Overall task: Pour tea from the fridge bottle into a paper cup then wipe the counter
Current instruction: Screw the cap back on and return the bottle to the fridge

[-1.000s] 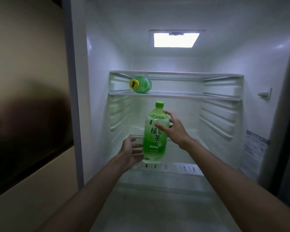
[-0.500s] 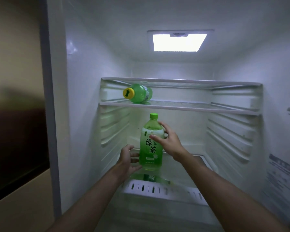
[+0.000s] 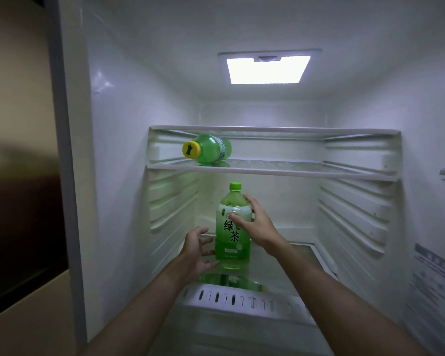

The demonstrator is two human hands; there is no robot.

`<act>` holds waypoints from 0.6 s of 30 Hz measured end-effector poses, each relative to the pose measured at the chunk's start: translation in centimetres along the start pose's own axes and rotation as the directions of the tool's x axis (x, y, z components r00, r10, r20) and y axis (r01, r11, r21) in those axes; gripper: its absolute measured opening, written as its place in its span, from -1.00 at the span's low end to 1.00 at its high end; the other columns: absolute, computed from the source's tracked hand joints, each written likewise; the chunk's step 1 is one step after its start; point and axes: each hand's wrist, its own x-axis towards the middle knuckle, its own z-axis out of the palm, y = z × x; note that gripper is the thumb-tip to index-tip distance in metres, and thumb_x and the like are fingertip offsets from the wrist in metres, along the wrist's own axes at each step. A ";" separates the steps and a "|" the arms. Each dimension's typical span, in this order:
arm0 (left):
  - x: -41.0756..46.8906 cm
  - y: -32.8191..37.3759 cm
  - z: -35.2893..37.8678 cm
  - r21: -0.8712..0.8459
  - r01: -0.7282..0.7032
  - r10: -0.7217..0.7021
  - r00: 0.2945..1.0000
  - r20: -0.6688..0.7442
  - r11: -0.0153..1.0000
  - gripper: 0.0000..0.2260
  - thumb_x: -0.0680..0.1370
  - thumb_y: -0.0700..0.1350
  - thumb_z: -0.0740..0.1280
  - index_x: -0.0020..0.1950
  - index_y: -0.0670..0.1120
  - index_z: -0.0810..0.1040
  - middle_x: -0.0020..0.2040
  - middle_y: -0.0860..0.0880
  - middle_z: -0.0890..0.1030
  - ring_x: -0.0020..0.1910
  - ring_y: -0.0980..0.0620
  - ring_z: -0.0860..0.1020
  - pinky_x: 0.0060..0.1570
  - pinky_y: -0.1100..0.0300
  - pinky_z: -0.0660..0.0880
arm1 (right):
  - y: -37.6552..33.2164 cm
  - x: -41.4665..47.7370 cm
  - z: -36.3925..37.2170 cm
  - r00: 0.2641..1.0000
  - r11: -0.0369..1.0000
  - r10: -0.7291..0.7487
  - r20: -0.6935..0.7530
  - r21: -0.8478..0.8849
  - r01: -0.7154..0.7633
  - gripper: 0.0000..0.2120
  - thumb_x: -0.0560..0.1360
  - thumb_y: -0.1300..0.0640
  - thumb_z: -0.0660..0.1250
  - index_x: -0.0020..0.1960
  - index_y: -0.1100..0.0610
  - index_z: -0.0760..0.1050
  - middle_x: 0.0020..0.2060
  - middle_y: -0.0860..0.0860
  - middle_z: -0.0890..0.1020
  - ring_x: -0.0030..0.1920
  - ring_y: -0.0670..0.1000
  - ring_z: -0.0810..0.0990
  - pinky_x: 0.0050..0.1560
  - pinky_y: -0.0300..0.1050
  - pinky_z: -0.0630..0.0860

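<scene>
A tall green tea bottle [image 3: 232, 235] with a green cap and a green-and-white label stands upright on the lower glass shelf [image 3: 301, 255] inside the open fridge. Its reflection shows in the glass below it. My right hand [image 3: 257, 224] is wrapped around the bottle's upper body from the right. Low on the bottle's left side, my left hand [image 3: 199, 251] has its fingers spread; I cannot tell whether the fingertips touch the bottle. No paper cup or counter is in view.
A second green bottle [image 3: 208, 149] with a yellow cap lies on its side on the upper shelf [image 3: 280, 170]. A white vented drawer front [image 3: 242, 300] runs below the lower shelf. A dark and beige cabinet panel [image 3: 18, 176] stands left of the fridge.
The view has moved closer into the fridge. The bottle has gone deeper in and now rests on the glass shelf. My left hand has loosened from its base and spread its fingers.
</scene>
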 end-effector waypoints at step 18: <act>-10.8 -0.3 -0.4 0.969 -0.143 0.474 0.852 0.223 -0.200 -0.39 0.61 0.12 0.02 0.59 -0.12 -0.05 0.50 -0.30 0.22 0.42 -0.27 0.28 0.39 -0.16 0.24 | -4.9 -11.8 -0.1 0.986 0.630 0.164 0.004 -0.770 -0.102 -0.48 0.63 -0.10 0.06 0.51 0.09 0.11 0.37 0.21 0.35 0.35 0.25 0.35 0.29 0.17 0.35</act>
